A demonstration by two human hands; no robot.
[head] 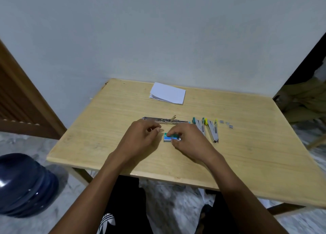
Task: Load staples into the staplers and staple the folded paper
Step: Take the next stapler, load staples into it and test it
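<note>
At a wooden table (98,128), folded paper (167,94) waits near the far edge. A long stapler (164,120) lies open mid-table, with two small staplers (212,131) splayed toward the right edge. The right hand (188,140) pinches the little staple box (167,136) just in front of the long stapler. The left hand (142,136) curls beside it, contents unclear. The staple strips are likely light and brittle, best pinched by their sides.
</note>
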